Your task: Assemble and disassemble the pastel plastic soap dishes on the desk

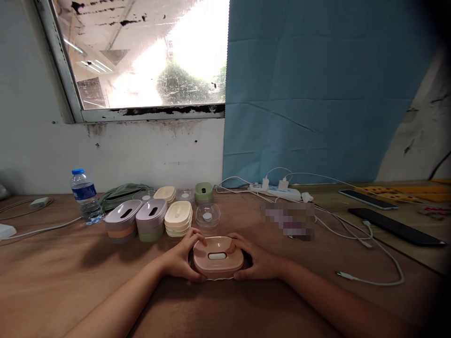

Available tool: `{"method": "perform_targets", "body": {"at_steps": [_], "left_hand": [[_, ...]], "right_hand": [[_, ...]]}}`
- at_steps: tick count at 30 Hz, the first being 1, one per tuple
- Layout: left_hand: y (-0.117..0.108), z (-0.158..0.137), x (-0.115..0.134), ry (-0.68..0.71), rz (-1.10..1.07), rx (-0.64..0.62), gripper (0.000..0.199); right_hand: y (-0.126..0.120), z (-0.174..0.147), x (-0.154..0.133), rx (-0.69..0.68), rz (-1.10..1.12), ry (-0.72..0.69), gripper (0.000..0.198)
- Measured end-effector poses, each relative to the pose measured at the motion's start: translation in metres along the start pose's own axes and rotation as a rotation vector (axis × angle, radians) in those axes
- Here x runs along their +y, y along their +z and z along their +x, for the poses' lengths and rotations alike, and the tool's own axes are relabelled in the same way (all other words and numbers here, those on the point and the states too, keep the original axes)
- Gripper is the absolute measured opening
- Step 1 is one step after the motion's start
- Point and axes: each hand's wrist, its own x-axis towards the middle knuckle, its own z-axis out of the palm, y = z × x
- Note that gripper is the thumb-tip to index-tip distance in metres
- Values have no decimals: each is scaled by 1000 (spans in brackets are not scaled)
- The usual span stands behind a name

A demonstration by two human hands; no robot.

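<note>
A pink lidded plastic box (217, 267) with rounded corners stands on the table, close in front of me. Set into its top is a small oval slot with a pale piece inside. My left hand (188, 256) is closed round the box's left end, thumb low at the front and fingers over the lid's edge. From the other side my right hand (248, 257) grips the right end, with a finger lying on the lid. Behind my left hand is a stack of cream lids or shallow boxes (179, 215). A clear container (207, 216) lies just beyond the pink box.
Two lilac boxes (123, 213) with coloured lower bands stand at the left, near a water bottle (85, 197). A green box (204, 191) is at the back. To the right are a power strip (275, 191), white cables (373, 283) and dark phones (396, 227).
</note>
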Motion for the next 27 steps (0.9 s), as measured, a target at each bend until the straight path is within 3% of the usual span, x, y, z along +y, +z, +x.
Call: {"method": "perform_targets", "body": {"at_steps": [4, 8, 10, 16, 20, 27], "left_hand": [[0, 0, -1, -9, -5, -13, 65], [-1, 1, -3, 1, -13, -21, 66], [-1, 1, -4, 5, -15, -21, 67], [-2, 1, -1, 2, -8, -18, 68], [-2, 1, 0, -10, -9, -19, 69], [-1, 1, -2, -1, -20, -18, 69]], "right_hand": [[1, 3, 7, 85, 33, -29, 44], [3, 20, 30, 535, 8, 60, 27], [1, 36, 42, 644, -84, 83, 25], [-2, 81, 58, 526, -62, -95, 25], [1, 88, 57, 490, 21, -116, 21], [-21, 82, 36, 747, 257, -42, 28]]}}
